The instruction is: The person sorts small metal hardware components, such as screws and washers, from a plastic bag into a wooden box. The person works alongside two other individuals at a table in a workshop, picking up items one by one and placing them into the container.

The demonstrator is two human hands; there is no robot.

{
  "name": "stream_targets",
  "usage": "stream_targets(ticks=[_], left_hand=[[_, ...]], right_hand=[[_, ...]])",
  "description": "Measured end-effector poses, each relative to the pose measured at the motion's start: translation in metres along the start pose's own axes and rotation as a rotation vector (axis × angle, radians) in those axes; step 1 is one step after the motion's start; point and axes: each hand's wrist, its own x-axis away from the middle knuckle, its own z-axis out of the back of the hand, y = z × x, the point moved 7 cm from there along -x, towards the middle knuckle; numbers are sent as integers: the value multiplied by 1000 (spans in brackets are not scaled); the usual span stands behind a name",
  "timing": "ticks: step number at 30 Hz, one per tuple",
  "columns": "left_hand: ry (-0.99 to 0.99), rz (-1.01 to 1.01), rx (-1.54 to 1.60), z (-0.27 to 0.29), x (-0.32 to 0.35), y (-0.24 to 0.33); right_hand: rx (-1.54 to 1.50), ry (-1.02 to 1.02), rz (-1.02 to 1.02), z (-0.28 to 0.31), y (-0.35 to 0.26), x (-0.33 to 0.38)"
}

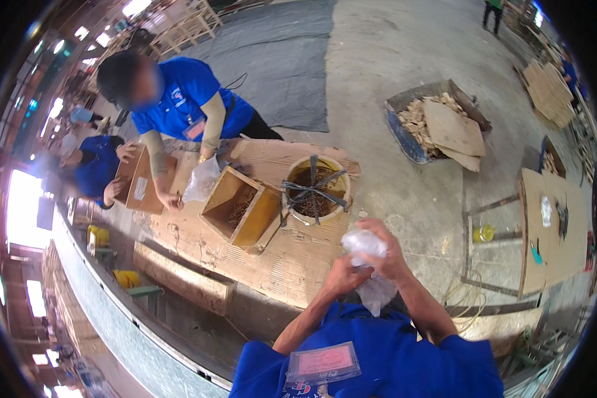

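Close to my chest, a clear plastic bag point(376, 294) is bunched up between my two hands. My left hand point(341, 276) has its fingers closed round the bag's middle. From the other side my right hand point(389, 257) grips its upper part, which bulges white above the fingers. What the bag holds, I cannot make out. Just beyond my hands, on a cardboard-covered table point(282, 273), stands a round bucket point(343, 184) with black straps crossed over its top and small brown pieces inside. Left of it is a wooden box point(261, 213) with similar small pieces in a compartment.
Across the table, a person in blue point(192, 83) handles another plastic bag point(202, 179). Beside them, another person holds a cardboard box point(144, 179). A bin of wood scraps point(404, 136) sits on the floor. At right stands a side table point(550, 265) with tools.
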Motion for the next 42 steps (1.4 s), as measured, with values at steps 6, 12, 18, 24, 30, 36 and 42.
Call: stream_targets(ticks=[6,12,18,24,30,36,42], left_hand=[[1112,-467,-433,175,83,64],[1950,-294,-250,268,142,105],[2163,-211,-378,252,130,117],[2059,-352,109,274,101,92],[1848,13,-408,296,85,55],[651,45,-352,224,9,37],[963,668,-599,204,5,-43]], right_hand=[[158,-335,110,-18,-15,-66],[90,-466,-157,29,43,-114],[168,-408,-325,95,79,-169],[338,-344,-327,124,99,-214],[298,-422,-286,40,106,-230],[686,-628,-192,-45,184,-205],[750,-662,-115,-107,149,-217]])
